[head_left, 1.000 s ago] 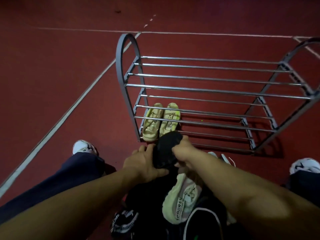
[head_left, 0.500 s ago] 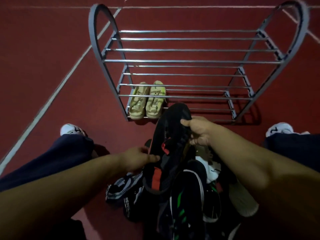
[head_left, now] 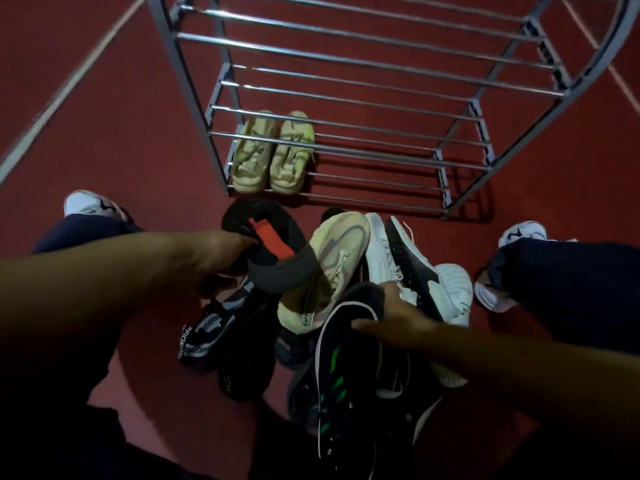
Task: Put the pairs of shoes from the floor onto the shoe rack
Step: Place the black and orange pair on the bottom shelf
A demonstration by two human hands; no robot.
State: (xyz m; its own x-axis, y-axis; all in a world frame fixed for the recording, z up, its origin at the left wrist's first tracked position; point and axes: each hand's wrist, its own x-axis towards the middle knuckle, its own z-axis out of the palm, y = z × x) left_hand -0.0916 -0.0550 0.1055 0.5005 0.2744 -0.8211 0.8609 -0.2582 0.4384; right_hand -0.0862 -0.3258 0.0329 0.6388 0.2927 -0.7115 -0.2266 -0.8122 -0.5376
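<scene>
Person crouched over a heap of shoes on the red floor [head_left: 104, 140], metal shoe rack [head_left: 346, 60] right in front. L hand [head_left: 221, 258] is clamped on a black shoe with a red patch [head_left: 273, 247], gripping it by the near edge, shoe lifted a bit above the pile, toe pointing toward the rack. R hand [head_left: 398, 313] is down on the collar of a black sneaker with green stripes [head_left: 343, 368]; fingers curl over its rim, but can't tell if it's a real grip or just resting.

Btwn the two hands: a cream sneaker [head_left: 329, 268] lying sole-up, tilted against the black ones. White sneakers w/ black trim [head_left: 415, 268] sit just right of it. A black-and-grey knit shoe [head_left: 204, 334] lies on the floor under the L forearm.

One pair of beige shoes [head_left: 273, 154] already on the rack's bottom tier, far left end, side by side, toes pointing away. Upper rails bare. Person's own white trainers [head_left: 90, 206] show at either side.
</scene>
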